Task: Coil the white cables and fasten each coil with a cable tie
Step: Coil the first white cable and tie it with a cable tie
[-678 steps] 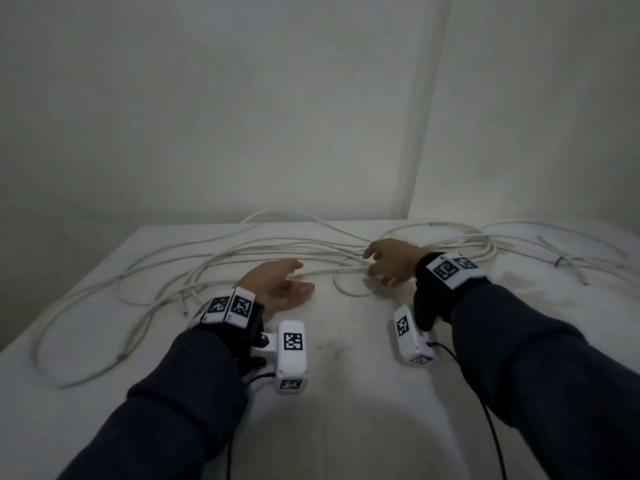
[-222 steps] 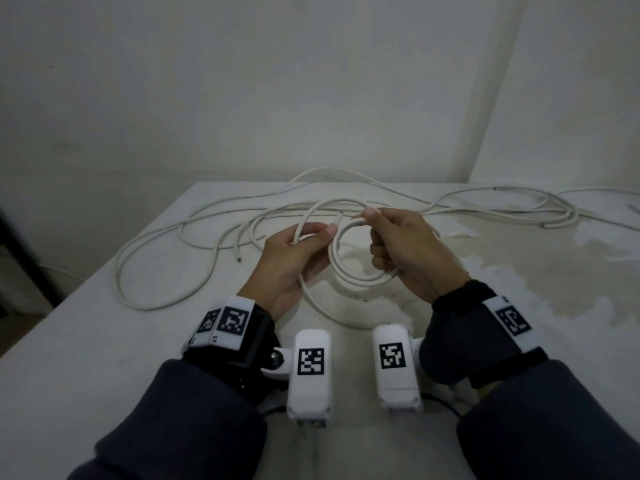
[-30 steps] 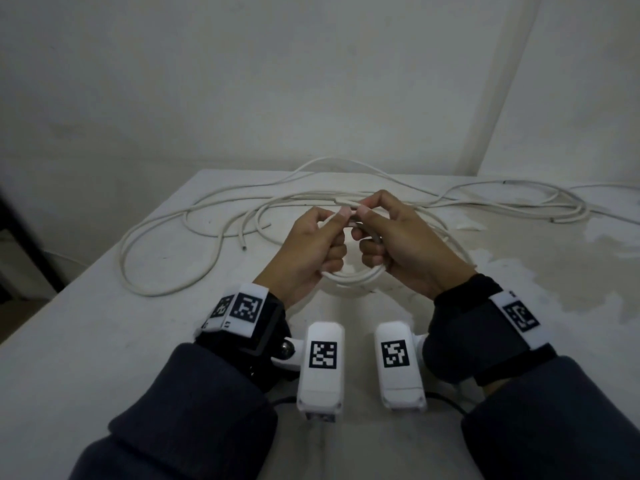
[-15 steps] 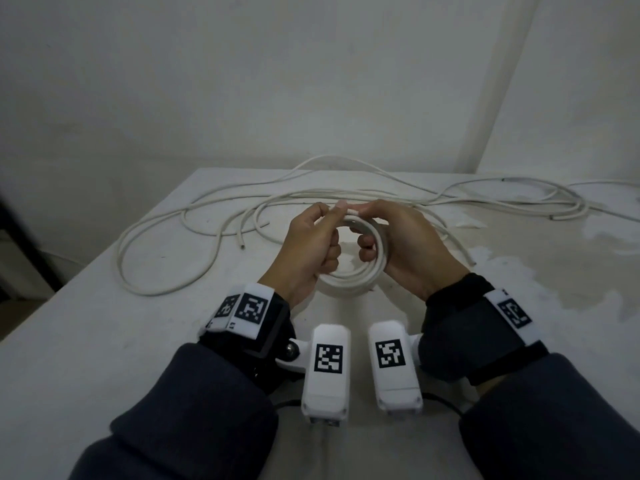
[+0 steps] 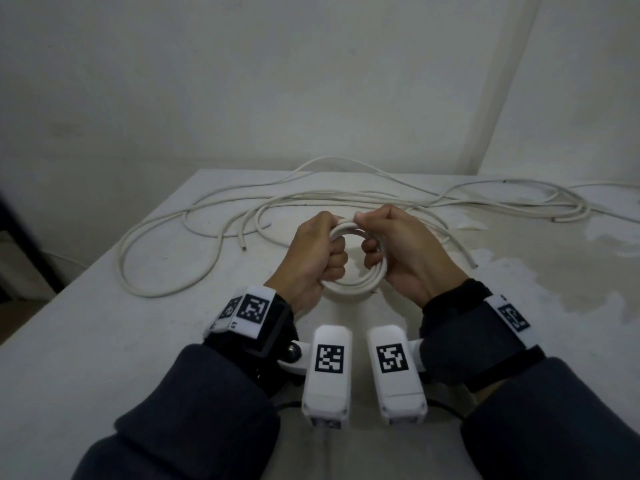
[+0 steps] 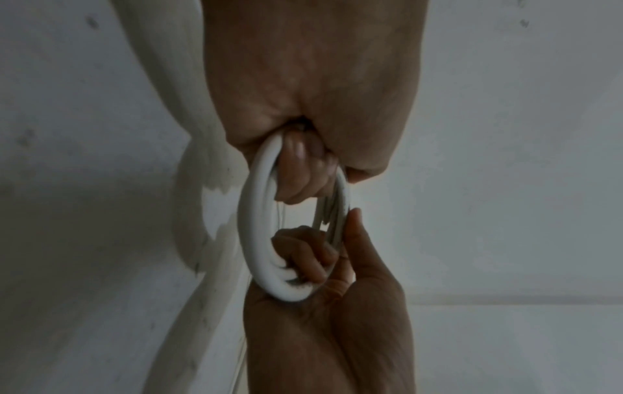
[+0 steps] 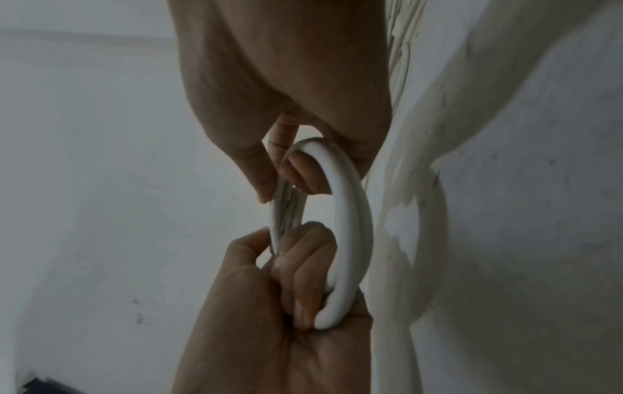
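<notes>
A small coil of white cable (image 5: 349, 289) is held up just above the table between both hands. My left hand (image 5: 317, 258) grips its left side with fingers curled through the ring. My right hand (image 5: 398, 251) grips the right side the same way, and both thumbs meet on the coil's top. In the left wrist view the coil (image 6: 251, 226) runs from my left hand (image 6: 310, 80) down to my right hand (image 6: 337, 320). The right wrist view shows the coil (image 7: 350, 213) between my right hand (image 7: 286, 80) and left hand (image 7: 269, 333). No cable tie shows.
Loose white cable (image 5: 194, 216) sprawls in big loops over the far left of the white table (image 5: 104, 341). Another bundle of cable (image 5: 554, 206) lies at the far right. Walls close off the back. The table's left edge drops away.
Both hands have moved from pinching the coil's top to curling their fingers through the ring. The coil has tipped to face me more.
</notes>
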{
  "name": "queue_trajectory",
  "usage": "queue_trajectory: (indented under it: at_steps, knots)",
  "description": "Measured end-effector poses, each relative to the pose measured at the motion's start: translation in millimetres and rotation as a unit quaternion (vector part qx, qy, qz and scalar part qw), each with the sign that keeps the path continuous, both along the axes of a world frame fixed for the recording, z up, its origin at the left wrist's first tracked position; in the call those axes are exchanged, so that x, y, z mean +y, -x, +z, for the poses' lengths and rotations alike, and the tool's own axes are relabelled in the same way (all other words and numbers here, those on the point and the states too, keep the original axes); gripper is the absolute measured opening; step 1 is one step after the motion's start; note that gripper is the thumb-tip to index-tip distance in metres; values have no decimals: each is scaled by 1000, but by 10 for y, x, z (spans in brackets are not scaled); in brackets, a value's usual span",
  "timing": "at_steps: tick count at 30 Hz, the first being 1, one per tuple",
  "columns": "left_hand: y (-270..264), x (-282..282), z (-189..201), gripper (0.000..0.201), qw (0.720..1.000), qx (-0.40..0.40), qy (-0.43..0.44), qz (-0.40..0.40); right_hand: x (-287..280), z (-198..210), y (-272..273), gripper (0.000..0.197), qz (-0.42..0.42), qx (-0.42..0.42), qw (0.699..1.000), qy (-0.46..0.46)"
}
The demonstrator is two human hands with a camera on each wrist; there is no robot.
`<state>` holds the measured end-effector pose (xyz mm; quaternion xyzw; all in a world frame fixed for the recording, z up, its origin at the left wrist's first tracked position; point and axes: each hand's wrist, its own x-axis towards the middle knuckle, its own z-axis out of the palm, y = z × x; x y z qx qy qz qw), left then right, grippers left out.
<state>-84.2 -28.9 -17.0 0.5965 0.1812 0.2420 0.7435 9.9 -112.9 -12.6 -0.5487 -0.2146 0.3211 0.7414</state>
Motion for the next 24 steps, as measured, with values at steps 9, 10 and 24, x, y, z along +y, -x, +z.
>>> queue_trajectory:
  at_steps: [9,10,24]
  knots:
    - [-21,18,-38,26,997,-16,61,45,-4,41,74,14,18,-116,992,48]
    - [-24,31,-40,26,995,-20,79,52,-14,52,83,3,27,-137,989,52]
    - [-32,70,-53,21,956,-66,272,-89,-106,70,10,9,-11,-175,984,15]
